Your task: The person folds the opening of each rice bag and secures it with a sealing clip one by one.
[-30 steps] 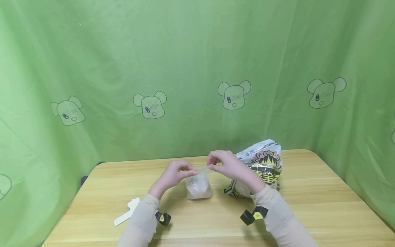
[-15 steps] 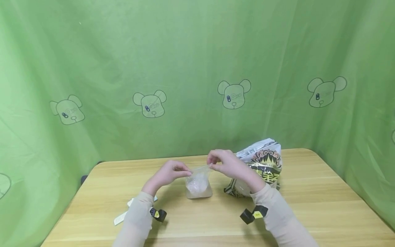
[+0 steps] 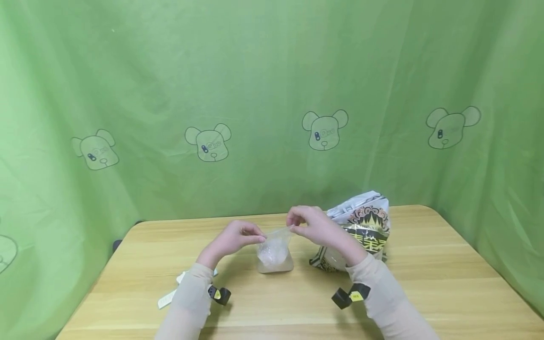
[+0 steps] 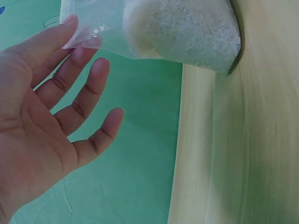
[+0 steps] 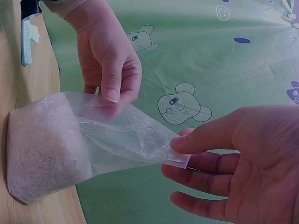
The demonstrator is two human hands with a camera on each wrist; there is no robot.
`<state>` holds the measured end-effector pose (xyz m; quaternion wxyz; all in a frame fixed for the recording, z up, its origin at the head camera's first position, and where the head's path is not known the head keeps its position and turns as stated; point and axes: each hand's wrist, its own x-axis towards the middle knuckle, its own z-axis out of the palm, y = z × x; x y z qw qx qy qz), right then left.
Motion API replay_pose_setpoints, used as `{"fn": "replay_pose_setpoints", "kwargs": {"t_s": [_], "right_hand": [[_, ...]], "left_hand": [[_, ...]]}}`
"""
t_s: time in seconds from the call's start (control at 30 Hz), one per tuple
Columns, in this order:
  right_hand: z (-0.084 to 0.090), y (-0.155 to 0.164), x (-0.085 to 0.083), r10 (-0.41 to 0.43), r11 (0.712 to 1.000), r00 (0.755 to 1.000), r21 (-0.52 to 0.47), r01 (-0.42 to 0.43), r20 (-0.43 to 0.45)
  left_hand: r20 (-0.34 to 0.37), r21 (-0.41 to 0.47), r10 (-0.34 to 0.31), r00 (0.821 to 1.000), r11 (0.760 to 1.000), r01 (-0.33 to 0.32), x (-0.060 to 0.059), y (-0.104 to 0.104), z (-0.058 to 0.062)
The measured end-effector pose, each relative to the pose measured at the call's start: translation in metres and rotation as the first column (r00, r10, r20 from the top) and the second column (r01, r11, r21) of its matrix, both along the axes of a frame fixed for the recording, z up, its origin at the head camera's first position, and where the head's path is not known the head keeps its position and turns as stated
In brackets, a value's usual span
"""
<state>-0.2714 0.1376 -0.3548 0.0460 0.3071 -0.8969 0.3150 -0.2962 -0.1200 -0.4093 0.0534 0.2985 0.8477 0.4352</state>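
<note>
From the head camera, the left hand (image 3: 233, 239) and right hand (image 3: 313, 228) are pinching opposite top corners of a clear zip bag of rice (image 3: 274, 255) standing on the wooden table (image 3: 425, 283), beside a printed rice sack (image 3: 365, 226). The left wrist view is showing fingertips (image 4: 70, 23) touching the bag's edge, the other fingers spread. The right wrist view is showing the thumb (image 5: 187, 140) pinching the bag's corner.

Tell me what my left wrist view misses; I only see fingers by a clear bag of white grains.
Observer: The right hand pinches the clear bag at its other top corner.
Operator: Report the left thumb.
Observer: It presses the bag's top edge against the left hand fingers.
Operator: Name what stands nearby.
Observer: A printed bag stands on the table behind the right hand, and a white clip lies by the left sleeve.
</note>
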Motion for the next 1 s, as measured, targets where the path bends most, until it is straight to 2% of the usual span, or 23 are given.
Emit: {"fn": "replay_pose_setpoints", "kwargs": {"t_s": [0.2, 0.47, 0.63, 0.8, 1.0], "right_hand": [[0.0, 0.001, 0.0, -0.005, 1.0, 1.0, 0.0, 0.005, -0.001], [0.0, 0.001, 0.0, -0.01, 1.0, 1.0, 0.013, 0.01, -0.017], [0.0, 0.001, 0.001, -0.013, 1.0, 1.0, 0.014, 0.013, -0.017], [0.001, 0.0, 0.001, -0.012, 1.0, 1.0, 0.012, 0.012, -0.014], [0.001, 0.0, 0.001, -0.008, 1.0, 1.0, 0.004, 0.008, -0.022]], "left_hand": [[0.001, -0.006, 0.023, 1.0, 1.0, -0.023, 0.003, 0.005, 0.002], [-0.066, 0.055, 0.075, 0.995, 0.996, -0.071, 0.009, 0.023, 0.0], [-0.128, 0.095, 0.124, 0.984, 0.989, -0.112, 0.013, 0.031, -0.003], [-0.192, 0.094, 0.161, 0.968, 0.985, -0.145, 0.014, 0.035, -0.004], [-0.212, 0.097, 0.18, 0.961, 0.982, -0.163, 0.015, 0.04, -0.004]]}}
